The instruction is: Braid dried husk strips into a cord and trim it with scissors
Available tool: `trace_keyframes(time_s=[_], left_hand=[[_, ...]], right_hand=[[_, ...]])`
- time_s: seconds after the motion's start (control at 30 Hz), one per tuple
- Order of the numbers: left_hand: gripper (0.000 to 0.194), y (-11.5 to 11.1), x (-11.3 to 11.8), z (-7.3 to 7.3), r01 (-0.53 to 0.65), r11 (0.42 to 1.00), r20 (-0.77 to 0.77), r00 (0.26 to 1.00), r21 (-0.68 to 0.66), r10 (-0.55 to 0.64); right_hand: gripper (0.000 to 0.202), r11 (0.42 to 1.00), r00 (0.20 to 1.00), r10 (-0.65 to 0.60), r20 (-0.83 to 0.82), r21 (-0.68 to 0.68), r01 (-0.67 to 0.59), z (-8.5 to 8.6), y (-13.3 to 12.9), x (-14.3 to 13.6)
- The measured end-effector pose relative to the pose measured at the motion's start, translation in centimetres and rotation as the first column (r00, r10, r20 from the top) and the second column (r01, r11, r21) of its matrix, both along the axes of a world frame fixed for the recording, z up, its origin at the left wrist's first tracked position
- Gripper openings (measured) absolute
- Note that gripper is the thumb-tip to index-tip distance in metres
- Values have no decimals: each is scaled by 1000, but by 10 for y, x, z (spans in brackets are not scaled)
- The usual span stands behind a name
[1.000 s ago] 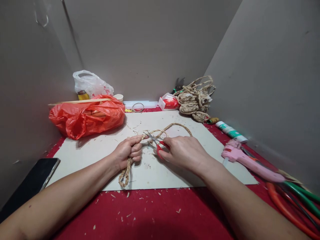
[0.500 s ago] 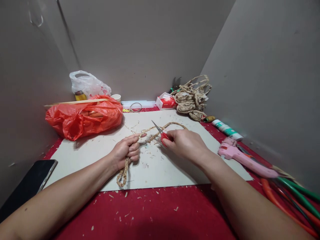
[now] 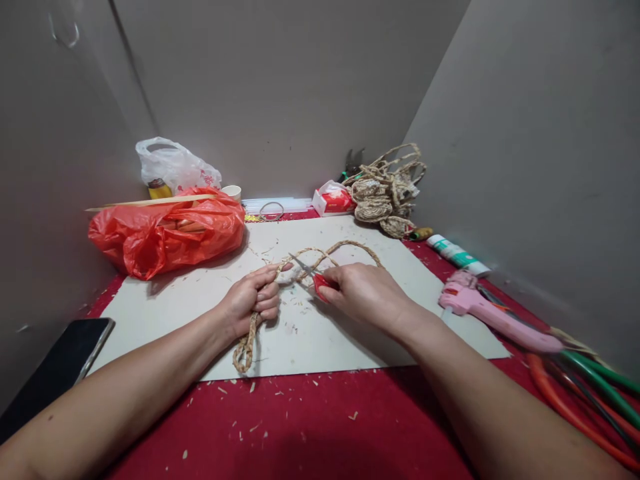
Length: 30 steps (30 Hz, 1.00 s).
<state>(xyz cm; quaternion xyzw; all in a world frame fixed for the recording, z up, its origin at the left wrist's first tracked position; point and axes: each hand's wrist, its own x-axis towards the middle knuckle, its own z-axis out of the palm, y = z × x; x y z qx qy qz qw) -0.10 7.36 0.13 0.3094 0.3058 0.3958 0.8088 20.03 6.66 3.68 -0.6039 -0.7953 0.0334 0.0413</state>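
Observation:
My left hand (image 3: 256,300) is closed around a braided straw rope (image 3: 356,243). One looped end of the rope hangs below my fist, and the rest runs from my thumb and forefinger across to the right in a curve, passing behind my right hand. Red-handled scissors (image 3: 320,280) are gripped in my right hand (image 3: 363,290). Their blades point up and left, close to the stretch of rope beside my left fingertips; whether they touch it I cannot tell. Under both hands lies a pale board (image 3: 320,353) strewn with straw clippings.
Around the board is a red cloth (image 3: 300,427). A red plastic bag (image 3: 165,233) stands back left, a phone (image 3: 60,367) front left. Rope coils (image 3: 375,200) and a tissue pack (image 3: 333,199) sit at the back. On the right lie a pink glue gun (image 3: 490,310) and green-handled tools (image 3: 600,387).
The scissors have moved left and slightly down, their tips now nearer my left fingers. My left hand keeps its grip on the rope. The view has shifted slightly.

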Motion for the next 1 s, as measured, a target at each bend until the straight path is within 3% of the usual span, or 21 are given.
trace_keyframes(time_s=[0.1, 0.2, 0.33, 0.53, 0.67, 0.87, 1.0], left_hand=[[21, 0, 0, -1, 22, 1000, 10, 1000, -12, -21], [19, 1, 0, -2, 13, 1000, 17, 1000, -27, -12], [17, 1, 1, -2, -23, 999, 22, 999, -35, 24], [15, -1, 1, -2, 12, 1000, -9, 1000, 0, -12], [18, -3, 2, -2, 15, 999, -32, 999, 28, -14], [16, -4, 5, -2, -58, 995, -63, 996, 86, 64], [19, -5, 4, -5, -11, 987, -117, 993, 160, 30]], right_hand=[[29, 997, 995, -72, -70, -14, 71, -1, 4, 6], [39, 979, 976, 3, -219, -200, -48, -3, 5, 8], [51, 854, 891, 56, -451, -441, -277, -3, 4, 7], [53, 743, 769, -50, -637, -538, -397, -10, 8, 3], [53, 790, 634, -73, -770, -433, -435, -14, 12, 3], [52, 886, 569, -170, -805, -378, -270, -11, 16, 9], [53, 923, 567, -195, -800, -345, -169, -13, 19, 8]])
